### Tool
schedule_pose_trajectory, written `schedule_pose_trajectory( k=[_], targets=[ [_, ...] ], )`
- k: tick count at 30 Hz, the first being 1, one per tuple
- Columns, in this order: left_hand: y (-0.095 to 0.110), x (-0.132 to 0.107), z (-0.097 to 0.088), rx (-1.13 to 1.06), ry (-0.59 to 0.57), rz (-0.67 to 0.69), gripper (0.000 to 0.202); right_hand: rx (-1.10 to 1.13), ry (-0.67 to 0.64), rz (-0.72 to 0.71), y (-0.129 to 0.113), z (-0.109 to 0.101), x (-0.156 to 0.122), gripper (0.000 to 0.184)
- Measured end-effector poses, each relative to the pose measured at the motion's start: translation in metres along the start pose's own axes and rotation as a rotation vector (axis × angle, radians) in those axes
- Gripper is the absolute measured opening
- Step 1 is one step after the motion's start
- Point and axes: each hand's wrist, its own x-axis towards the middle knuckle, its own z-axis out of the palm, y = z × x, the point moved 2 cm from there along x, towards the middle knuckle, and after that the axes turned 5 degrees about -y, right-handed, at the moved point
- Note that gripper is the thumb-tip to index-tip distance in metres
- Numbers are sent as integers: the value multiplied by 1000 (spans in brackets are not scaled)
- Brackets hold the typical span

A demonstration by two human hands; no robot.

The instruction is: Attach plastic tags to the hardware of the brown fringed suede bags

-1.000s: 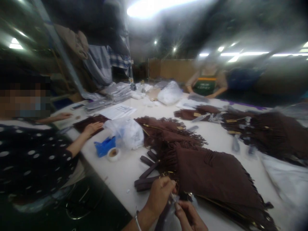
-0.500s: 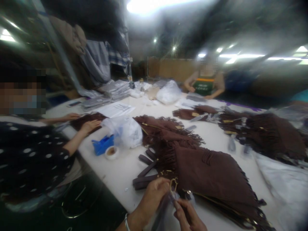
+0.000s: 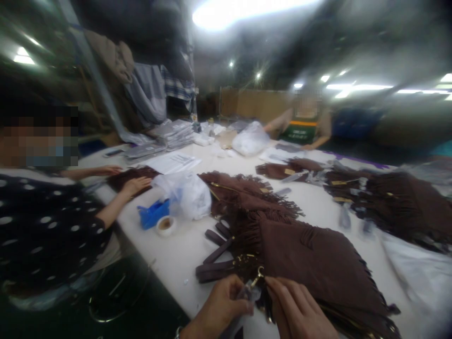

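My left hand [image 3: 224, 301] is closed in a pinch on a strap clasp [image 3: 253, 293] wrapped in clear plastic. A gold hook [image 3: 260, 271] sticks up just beyond its fingertips. My right hand [image 3: 300, 306] is closed over the near left corner of a brown fringed bag [image 3: 310, 254], its fingers together and its thumb hidden. The bag lies flat on the pile, with gold zips along its near edge. Dark strap loops [image 3: 215, 268] lie left of the bag.
A white table [image 3: 158, 263] carries more brown fringed bags [image 3: 399, 197], a blue tape dispenser [image 3: 153, 214], a tape roll [image 3: 165, 226] and a white plastic bag [image 3: 192, 197]. A co-worker in a dotted top [image 3: 52, 226] sits at left; another person [image 3: 302, 127] stands at the far side.
My right hand has left the plastic-wrapped clasp and moved up and right onto the bag's corner. My left hand has moved slightly down and now pinches the plastic-wrapped part. The view has shifted a little.
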Motion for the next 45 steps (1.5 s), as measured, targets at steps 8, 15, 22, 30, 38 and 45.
schedule_pose_trajectory(
  k=[8, 15, 22, 30, 38, 45],
  targets=[
    [18, -13, -1, 495, 114, 57, 21, -47, -121, -61, 5, -10, 47, 27],
    [4, -15, -2, 741, 221, 295, 23, 3, -86, -42, 7, -1, 50, 22],
    [3, 1, 12, 552, 289, 305, 15, -2, -117, -107, 9, 5, 44, 39],
    [6, 17, 27, 302, 231, 284, 13, 34, -72, -202, 11, -13, 44, 39],
    [13, 13, 32, 199, 227, 262, 24, 31, -164, -60, 6, -8, 51, 16],
    [-21, 11, 11, -203, 76, 97, 59, -43, -198, -93, -1, -13, 56, 11]
  ],
)
